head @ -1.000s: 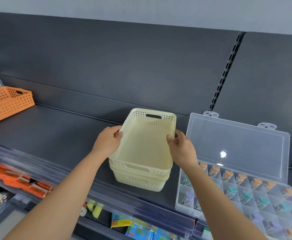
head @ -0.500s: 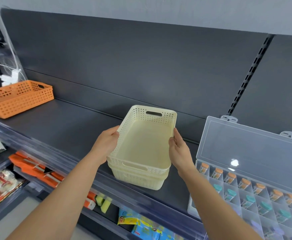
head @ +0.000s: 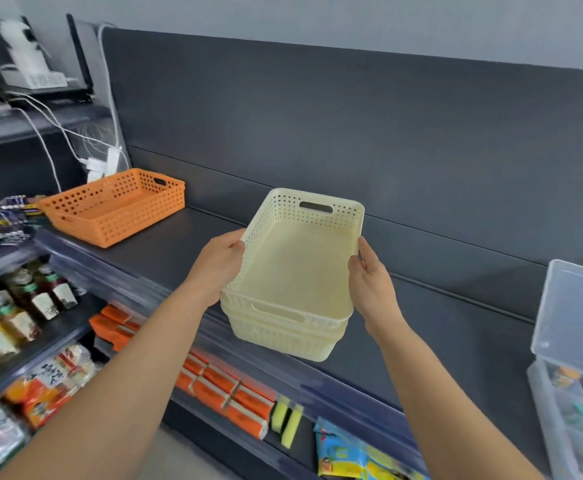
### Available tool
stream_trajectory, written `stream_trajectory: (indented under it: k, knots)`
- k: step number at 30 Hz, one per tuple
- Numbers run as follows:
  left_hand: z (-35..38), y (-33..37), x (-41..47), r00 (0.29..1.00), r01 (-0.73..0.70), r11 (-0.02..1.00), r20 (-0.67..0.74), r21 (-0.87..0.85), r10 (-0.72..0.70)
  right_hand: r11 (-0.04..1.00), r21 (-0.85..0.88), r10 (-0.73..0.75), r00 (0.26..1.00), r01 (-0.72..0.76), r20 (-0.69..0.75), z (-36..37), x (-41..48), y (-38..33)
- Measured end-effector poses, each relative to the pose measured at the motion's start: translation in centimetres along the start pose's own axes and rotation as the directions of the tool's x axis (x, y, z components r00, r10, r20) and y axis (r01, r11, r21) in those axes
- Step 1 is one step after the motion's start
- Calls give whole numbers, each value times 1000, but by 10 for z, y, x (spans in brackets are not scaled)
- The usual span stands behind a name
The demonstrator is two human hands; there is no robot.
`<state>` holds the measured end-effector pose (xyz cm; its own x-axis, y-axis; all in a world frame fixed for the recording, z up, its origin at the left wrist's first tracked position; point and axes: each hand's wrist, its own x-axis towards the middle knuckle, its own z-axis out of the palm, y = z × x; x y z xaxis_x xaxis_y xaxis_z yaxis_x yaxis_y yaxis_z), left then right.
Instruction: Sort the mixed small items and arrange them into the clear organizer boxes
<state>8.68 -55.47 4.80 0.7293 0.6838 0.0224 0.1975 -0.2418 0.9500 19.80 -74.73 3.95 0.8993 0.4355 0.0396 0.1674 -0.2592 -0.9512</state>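
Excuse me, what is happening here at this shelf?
A person grips a stack of two cream baskets, left hand on one long side, right hand on the other, at the front of the dark shelf. An orange basket stands further left. The clear organizer box lies open at the right, with small items in its compartments.

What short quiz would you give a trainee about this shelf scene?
1. True or false: the left hand and the right hand both hold the cream baskets.
2. Where does the orange basket stand? A: on the dark shelf. B: inside the cream baskets. C: on the floor.
3. Fill in: the lid of the clear box is ____.

Key: 1 true; 2 A; 3 open.
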Motion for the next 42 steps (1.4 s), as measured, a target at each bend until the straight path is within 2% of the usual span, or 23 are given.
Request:
stream_trajectory:
  k: [8, 17, 26, 35, 42]
  knots:
    - [-95, -35, 50, 1000, 20, 999, 19, 46, -20, 999, -36, 18, 1000, -18, 13, 104, 14, -33]
    - [-139, -66, 126, 999, 47, 999, 16, -10, -47, 998, -58, 29, 999, -27, 34, 175, 68, -43]
    - [-174, -90, 192, 998, 55, 998, 35, 26, -56, 993, -102, 63, 994, -54, 86, 227, 113, -48]
    - [-200, -115, 232, 990, 3, 988, 135, 153, -24, 972, -193, 144, 989, -134, 39, 272, 114, -55]
    - [-212, -123, 239, 976, -151, 924, 204, 352, 82, 960, -200, 203, 979, -196, 11, 288, 105, -64]
